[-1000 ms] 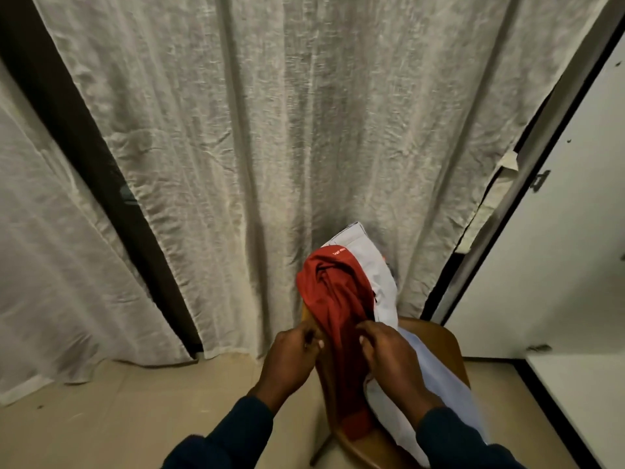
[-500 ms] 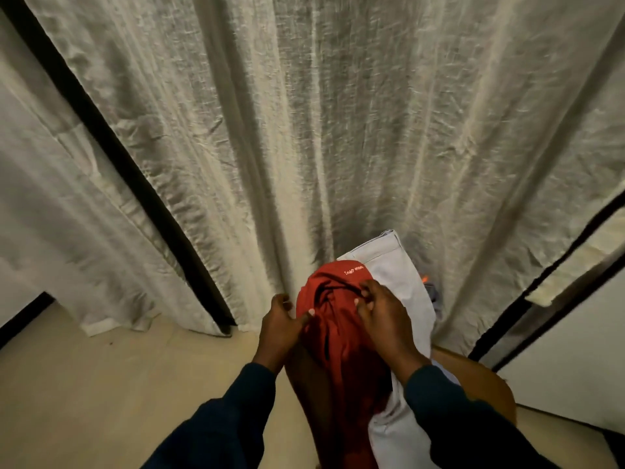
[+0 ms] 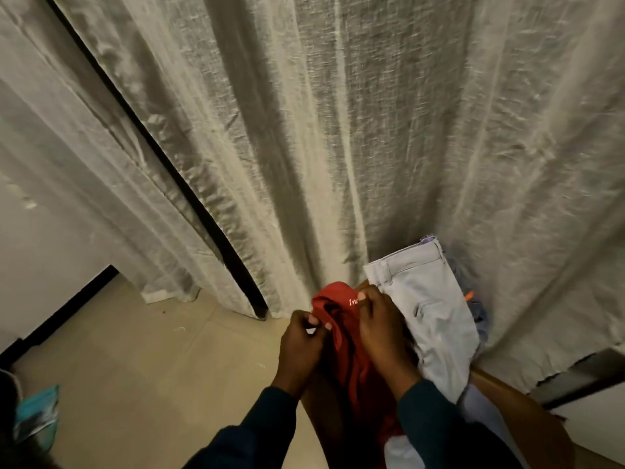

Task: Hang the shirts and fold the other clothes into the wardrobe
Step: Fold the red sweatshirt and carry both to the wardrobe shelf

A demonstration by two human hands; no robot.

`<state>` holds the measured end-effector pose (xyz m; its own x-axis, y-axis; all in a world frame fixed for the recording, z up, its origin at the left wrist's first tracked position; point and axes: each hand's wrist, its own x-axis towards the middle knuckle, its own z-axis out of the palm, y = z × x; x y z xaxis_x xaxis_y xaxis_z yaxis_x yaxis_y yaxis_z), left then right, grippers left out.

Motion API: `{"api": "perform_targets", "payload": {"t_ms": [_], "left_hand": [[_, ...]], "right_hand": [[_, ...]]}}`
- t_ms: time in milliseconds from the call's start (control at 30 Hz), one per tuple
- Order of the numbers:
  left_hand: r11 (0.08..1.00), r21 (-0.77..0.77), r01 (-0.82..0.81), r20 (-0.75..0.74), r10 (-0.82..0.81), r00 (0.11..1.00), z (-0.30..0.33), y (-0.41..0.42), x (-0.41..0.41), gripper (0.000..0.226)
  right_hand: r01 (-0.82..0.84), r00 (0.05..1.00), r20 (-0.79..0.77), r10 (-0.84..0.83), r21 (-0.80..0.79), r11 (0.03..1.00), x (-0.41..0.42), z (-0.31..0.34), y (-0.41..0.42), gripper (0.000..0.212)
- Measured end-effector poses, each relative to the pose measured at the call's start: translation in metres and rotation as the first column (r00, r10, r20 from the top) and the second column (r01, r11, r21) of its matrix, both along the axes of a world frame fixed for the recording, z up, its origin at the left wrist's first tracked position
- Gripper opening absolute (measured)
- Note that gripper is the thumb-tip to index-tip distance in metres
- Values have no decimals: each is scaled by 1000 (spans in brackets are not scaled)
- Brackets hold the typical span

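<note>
Left hand (image 3: pixel 301 346) and right hand (image 3: pixel 380 328) both pinching the red garment (image 3: pixel 351 363), pale trousers (image 3: pixel 429 313) draped just beside it, cream curtain (image 3: pixel 338 130) behind

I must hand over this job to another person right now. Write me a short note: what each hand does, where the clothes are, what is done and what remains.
Left hand: grips the left edge of the red garment.
Right hand: pinches its top edge, beside the white lettering.
Clothes: the red garment hangs over the chair back; the pale trousers are draped beside it, on its right. Something darker lies behind them, unclear.
Done: nothing visibly hung or folded.
Left: lift off the red garment, hang or fold it, then the trousers. The wardrobe is not in view.
</note>
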<state>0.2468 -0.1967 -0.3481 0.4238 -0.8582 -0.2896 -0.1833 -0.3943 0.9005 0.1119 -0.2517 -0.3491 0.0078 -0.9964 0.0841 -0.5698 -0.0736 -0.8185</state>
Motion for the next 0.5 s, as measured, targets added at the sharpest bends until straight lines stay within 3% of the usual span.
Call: {"api": "perform_targets", "payload": {"t_ms": [67, 100, 167, 200, 300, 433, 500], "left_hand": [[997, 66, -47, -281, 64, 958, 8, 1, 1, 47], [996, 85, -15, -366, 45, 929, 14, 1, 2, 60], [991, 37, 126, -409, -100, 907, 37, 4, 2, 70], [982, -21, 187, -427, -178, 887, 51, 8, 1, 61], [939, -185, 291, -419, -343, 841, 102, 20, -3, 34], [862, -446, 242, -260, -384, 886, 177, 31, -2, 38], [802, -578, 154, -228, -340, 913, 215, 33, 1, 40]], "right_hand": [[-64, 961, 275, 19, 158, 985, -4, 16, 1, 22], [-105, 924, 381, 36, 163, 981, -7, 28, 4, 22], [-158, 828, 557, 62, 125, 980, -12, 57, 12, 21], [-178, 773, 631, 66, 115, 977, -14, 72, 17, 19], [-253, 640, 759, 119, 62, 965, -25, 125, 34, 18], [-318, 437, 850, 294, -160, 934, -34, 200, 58, 23], [-282, 514, 788, 339, -218, 934, -36, 220, 63, 36]]}}
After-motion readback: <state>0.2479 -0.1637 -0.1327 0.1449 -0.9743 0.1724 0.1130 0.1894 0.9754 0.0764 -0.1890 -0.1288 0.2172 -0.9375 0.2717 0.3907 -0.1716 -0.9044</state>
